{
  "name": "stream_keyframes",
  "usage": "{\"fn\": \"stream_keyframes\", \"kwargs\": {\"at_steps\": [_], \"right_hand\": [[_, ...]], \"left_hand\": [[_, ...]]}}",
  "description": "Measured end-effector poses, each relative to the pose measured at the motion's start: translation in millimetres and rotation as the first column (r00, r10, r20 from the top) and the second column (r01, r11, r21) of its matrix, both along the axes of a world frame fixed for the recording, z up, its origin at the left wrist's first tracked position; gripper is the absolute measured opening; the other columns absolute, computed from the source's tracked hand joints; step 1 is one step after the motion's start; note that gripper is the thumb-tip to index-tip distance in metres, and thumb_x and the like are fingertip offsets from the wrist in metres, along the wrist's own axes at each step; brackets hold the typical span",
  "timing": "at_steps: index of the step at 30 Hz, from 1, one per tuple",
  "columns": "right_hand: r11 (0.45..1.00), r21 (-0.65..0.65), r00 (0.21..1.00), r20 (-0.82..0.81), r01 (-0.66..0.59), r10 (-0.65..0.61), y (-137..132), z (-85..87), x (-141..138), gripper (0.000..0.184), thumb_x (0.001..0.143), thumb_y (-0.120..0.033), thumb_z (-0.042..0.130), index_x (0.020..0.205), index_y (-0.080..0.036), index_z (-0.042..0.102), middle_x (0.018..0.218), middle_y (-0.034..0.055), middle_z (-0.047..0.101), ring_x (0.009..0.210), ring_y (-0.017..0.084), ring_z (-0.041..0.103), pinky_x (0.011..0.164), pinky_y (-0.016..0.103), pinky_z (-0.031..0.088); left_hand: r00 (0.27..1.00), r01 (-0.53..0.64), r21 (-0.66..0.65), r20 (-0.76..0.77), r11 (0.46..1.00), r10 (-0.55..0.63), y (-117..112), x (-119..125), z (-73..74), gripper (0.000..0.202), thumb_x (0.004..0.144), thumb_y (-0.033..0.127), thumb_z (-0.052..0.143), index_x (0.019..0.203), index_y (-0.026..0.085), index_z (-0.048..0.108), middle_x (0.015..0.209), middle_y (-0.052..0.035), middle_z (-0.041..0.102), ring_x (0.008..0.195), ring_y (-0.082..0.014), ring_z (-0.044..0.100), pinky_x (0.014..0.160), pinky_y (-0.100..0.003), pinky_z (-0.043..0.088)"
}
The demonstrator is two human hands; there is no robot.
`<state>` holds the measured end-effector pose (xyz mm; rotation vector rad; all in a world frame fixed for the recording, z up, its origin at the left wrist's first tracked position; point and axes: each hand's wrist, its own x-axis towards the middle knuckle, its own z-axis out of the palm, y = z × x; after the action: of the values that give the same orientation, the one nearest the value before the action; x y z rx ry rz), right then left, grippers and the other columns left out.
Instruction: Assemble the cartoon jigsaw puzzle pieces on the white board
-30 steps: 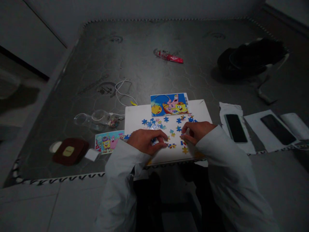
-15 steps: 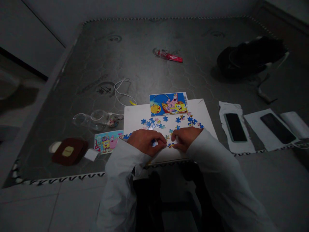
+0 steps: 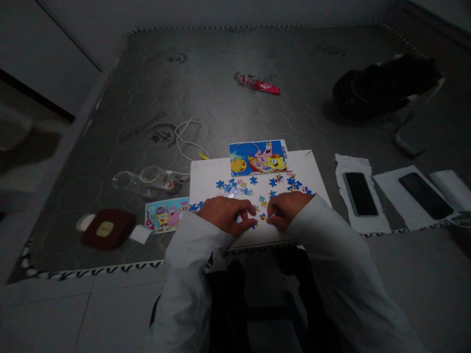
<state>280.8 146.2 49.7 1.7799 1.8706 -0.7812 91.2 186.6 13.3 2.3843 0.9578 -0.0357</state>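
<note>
Low over a white board (image 3: 250, 240), my two hands face each other among jigsaw pieces. My left hand (image 3: 224, 214) has its thumb and index finger curved with a small gap between the tips. A puzzle piece (image 3: 255, 225) lies at its thumb tip, partly covered. My right hand (image 3: 289, 208) pinches a blue and yellow puzzle piece (image 3: 265, 217) between thumb and fingers. Loose blue puzzle pieces (image 3: 231, 186) are spread beyond my hands, with more pieces (image 3: 294, 184) to the right. At the board's far edge lies a cartoon picture card (image 3: 257, 158).
To the left are a second picture card (image 3: 167, 215), a brown case (image 3: 108, 229), a white adapter (image 3: 141, 234), clear plastic containers (image 3: 150, 181) and a white cable (image 3: 180, 137). Two phones (image 3: 360, 193) lie right on white sheets. A red packet (image 3: 259, 84) and black bag (image 3: 382, 88) lie farther back.
My right hand has shifted slightly right with the puzzle piece at its fingertips. My left thumb and index finger have parted a little, and a piece now shows by the thumb.
</note>
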Motion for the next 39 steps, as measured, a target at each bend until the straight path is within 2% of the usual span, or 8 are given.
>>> {"fn": "stream_keyframes", "kwargs": {"at_steps": [6,10,17,20,25,33,35,39], "right_hand": [[0.999,0.002,0.998,-0.032,-0.05,0.05,1,1.0,-1,0.023,0.083,-0.035,0.064,0.105,-0.03,0.069,0.098,0.0029,0.071,0.094,0.02,0.063,0.075,0.028,0.043],[0.997,0.049,0.998,-0.021,-0.061,0.062,-1,4.3,5,0.022,0.083,-0.033,0.063,0.104,-0.032,0.07,0.095,0.002,0.07,0.092,0.019,0.063,0.073,0.026,0.042],[0.974,0.167,0.987,0.021,0.151,-0.157,-5,3.1,38,0.021,0.079,-0.035,0.066,0.099,-0.029,0.068,0.086,-0.0003,0.071,0.08,0.017,0.063,0.065,0.026,0.04],[0.962,0.182,0.978,0.022,0.201,-0.209,-6,3.8,46,0.017,0.077,-0.035,0.068,0.092,-0.028,0.069,0.083,-0.0009,0.071,0.077,0.017,0.063,0.064,0.026,0.039],[0.964,0.124,0.97,0.036,0.235,-0.241,-8,5.8,47,0.017,0.075,-0.039,0.07,0.088,-0.028,0.07,0.08,-0.0028,0.07,0.074,0.015,0.063,0.063,0.025,0.04],[0.98,-0.026,0.979,0.053,0.198,-0.197,-11,-0.4,43,0.023,0.068,-0.042,0.077,0.083,-0.027,0.07,0.079,-0.0017,0.071,0.077,0.017,0.065,0.067,0.026,0.044],[0.977,-0.076,0.977,0.094,0.197,-0.19,-12,0.0,37,0.025,0.068,-0.048,0.075,0.079,-0.026,0.07,0.081,0.0005,0.072,0.08,0.02,0.066,0.068,0.027,0.046],[0.97,-0.163,0.975,0.157,0.18,-0.155,-14,1.1,21,0.041,0.069,-0.063,0.067,0.079,-0.024,0.073,0.091,0.0077,0.072,0.088,0.026,0.066,0.073,0.034,0.05]], "left_hand": [[0.999,0.018,0.034,0.044,0.999,-0.02,1,-2,-3.1,0.025,0.078,0.049,0.068,0.096,0.031,0.07,0.078,0.0064,0.071,0.069,-0.0115,0.062,0.062,-0.023,0.037],[0.997,0.019,0.053,0.08,0.998,-0.023,1,-3,-4.8,0.031,0.075,0.054,0.07,0.094,0.029,0.07,0.076,0.0063,0.069,0.068,-0.0109,0.06,0.061,-0.023,0.036],[0.997,0.04,0.057,0.064,0.998,-0.044,0,0,-2.0,0.034,0.072,0.056,0.072,0.093,0.028,0.07,0.079,0.0056,0.069,0.07,-0.0111,0.06,0.06,-0.022,0.035],[0.997,0.073,0.049,0.018,0.996,-0.074,-2,7,0.4,0.037,0.073,0.057,0.071,0.095,0.028,0.069,0.081,0.0049,0.068,0.072,-0.0121,0.061,0.058,-0.022,0.034],[0.99,0.138,0.041,-0.039,0.99,-0.136,-4,16,0.2,0.038,0.075,0.056,0.069,0.1,0.028,0.067,0.082,0.004,0.068,0.075,-0.014,0.062,0.056,-0.022,0.033],[0.986,0.162,0.044,-0.038,0.986,-0.161,-4,18,-1.4,0.028,0.08,0.051,0.066,0.096,0.029,0.069,0.081,0.0033,0.068,0.076,-0.0142,0.063,0.055,-0.022,0.034],[0.986,0.163,0.044,-0.036,0.986,-0.162,-4,19,-0.7,0.025,0.08,0.049,0.066,0.094,0.028,0.07,0.082,0.003,0.068,0.078,-0.0142,0.063,0.056,-0.022,0.035],[0.986,0.164,0.039,-0.006,0.986,-0.164,-4,19,-1.2,0.024,0.081,0.048,0.065,0.094,0.028,0.07,0.081,0.0032,0.068,0.077,-0.0135,0.062,0.056,-0.022,0.035]]}}
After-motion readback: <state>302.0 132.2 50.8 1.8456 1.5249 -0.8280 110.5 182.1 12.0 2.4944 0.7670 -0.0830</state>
